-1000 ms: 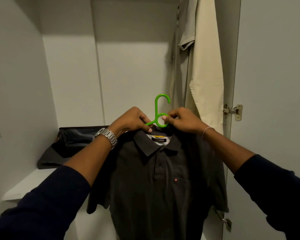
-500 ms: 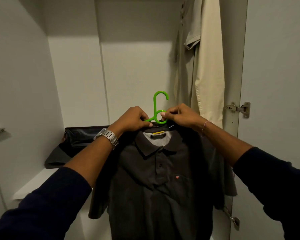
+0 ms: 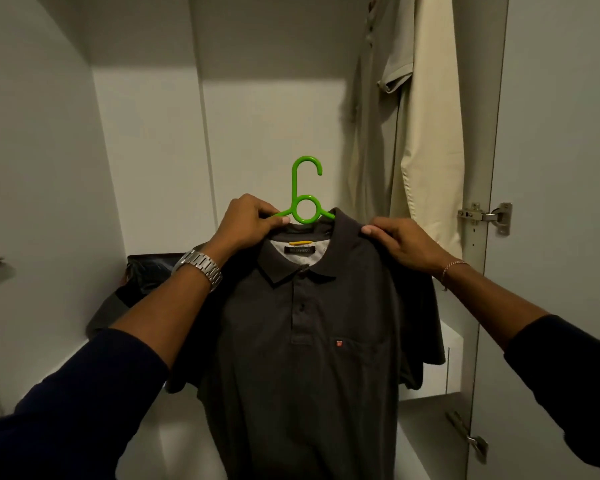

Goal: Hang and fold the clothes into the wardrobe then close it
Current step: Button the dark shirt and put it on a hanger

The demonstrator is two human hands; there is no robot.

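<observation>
A: Nearest, then?

B: Two dark sleeves reaching forward. Left hand (image 3: 248,221), metal watch (image 3: 199,268) at the wrist, curled round the left arm of the green hanger (image 3: 305,195) and the shirt's shoulder there. Right hand (image 3: 400,242), thin bracelet (image 3: 451,268) on the wrist, pinching the other shoulder of the dark polo shirt (image 3: 305,341) between thumb and fingers.

A: And the shirt itself?

B: Draped on the hanger, held up in front of the open wardrobe (image 3: 146,150), not hung on any rail. Long axis vertical: collar up, hem dropping out of view at the bottom. Front facing the camera, buttons and a small red chest logo showing. Shoulders running left to right, the right one a little lower.

A: Hanger direction?

B: Hook upright, above the collar, open end curling over to the right. Free, touching nothing overhead.

A: Further in?

B: Behind the left forearm, a dark bag (image 3: 146,275) resting on the white shelf (image 3: 426,362) inside the wardrobe, partly hidden. Contents impossible to tell.

A: Farthest?

B: At the upper right of the same compartment, a cream garment (image 3: 430,140) and a greyer shirt (image 3: 371,109) hanging side by side, tops out of view. Just right of them, the open wardrobe door (image 3: 561,168) with metal hinges along its edge.
</observation>
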